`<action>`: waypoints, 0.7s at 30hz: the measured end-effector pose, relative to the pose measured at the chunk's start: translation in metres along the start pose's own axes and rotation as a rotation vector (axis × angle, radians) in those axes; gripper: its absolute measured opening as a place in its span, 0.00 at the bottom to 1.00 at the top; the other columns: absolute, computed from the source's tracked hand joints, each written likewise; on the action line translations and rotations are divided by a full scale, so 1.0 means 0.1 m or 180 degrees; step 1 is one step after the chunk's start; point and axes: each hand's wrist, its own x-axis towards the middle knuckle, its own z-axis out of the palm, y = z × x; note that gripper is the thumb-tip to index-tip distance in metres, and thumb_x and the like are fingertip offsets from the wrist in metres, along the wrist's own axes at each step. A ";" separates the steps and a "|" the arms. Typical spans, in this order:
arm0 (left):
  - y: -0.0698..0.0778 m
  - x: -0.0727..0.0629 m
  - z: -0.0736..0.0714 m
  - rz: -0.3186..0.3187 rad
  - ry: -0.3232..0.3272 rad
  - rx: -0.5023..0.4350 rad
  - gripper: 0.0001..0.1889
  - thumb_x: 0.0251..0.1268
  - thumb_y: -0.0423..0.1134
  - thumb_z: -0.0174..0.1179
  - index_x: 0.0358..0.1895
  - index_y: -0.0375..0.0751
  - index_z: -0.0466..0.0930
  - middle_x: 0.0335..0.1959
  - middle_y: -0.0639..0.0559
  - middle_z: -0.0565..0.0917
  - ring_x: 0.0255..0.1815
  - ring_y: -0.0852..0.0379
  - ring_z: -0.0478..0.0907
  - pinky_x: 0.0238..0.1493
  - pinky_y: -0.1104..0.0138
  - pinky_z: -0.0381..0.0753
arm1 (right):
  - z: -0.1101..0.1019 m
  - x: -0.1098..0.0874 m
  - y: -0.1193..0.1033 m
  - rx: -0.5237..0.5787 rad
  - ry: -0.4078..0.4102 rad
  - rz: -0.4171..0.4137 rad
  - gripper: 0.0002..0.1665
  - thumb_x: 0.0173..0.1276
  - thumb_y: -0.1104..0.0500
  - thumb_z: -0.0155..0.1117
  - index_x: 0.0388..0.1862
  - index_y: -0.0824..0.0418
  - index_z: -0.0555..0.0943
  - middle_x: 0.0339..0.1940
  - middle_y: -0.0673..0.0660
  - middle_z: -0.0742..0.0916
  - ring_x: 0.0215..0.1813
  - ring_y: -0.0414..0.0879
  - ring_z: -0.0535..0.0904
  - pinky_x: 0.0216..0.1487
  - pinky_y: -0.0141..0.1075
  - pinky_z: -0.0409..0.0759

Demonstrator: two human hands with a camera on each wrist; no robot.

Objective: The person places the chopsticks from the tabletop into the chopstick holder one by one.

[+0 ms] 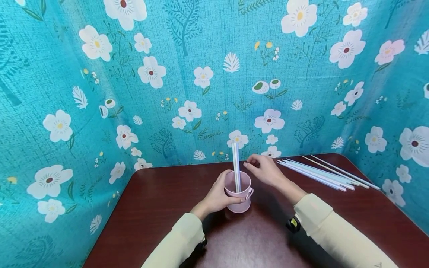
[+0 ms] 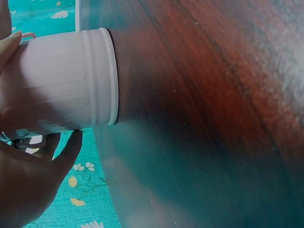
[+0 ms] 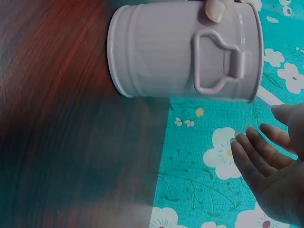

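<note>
Pink pail (image 1: pixel 238 207) stands upright on the dark surface (image 1: pixel 157 212), near the middle. A small bundle of upright sticks (image 1: pixel 236 163), white and blue, rises from its mouth; lower ends hidden behind the near wall.

Left hand (image 1: pixel 218 195) wraps the pail, thumb across the near side below the rim, fingers round the far side: holding it. Right hand (image 1: pixel 266 170) just beside the bundle, apart from it; fingers loosely bent, nothing between them, thumb standing off from the rest in the right wrist view.

More sticks lie fanned out as a loose pile (image 1: pixel 315 175) on the surface, beyond the right hand. Wire handle (image 3: pixel 196 61) lies against the pail wall.

Judgement on handling: left hold looks firm enough; wants steadiness, not squeeze. Thin sticks probably roll and cross, so pinch one near its middle, bring it over the rim nearly vertical, lower along the bundle without knocking it. Avoid the handle: a snag could tip the pail.
</note>
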 end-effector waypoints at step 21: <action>-0.03 0.00 0.01 0.0000 0.0025 0.0014 0.54 0.46 0.48 0.82 0.76 0.44 0.58 0.68 0.49 0.71 0.65 0.52 0.71 0.66 0.55 0.74 | -0.46 -0.16 0.80 -0.0514 0.0233 0.0466 0.07 0.72 0.59 0.66 0.40 0.63 0.84 0.35 0.59 0.87 0.37 0.54 0.79 0.42 0.48 0.77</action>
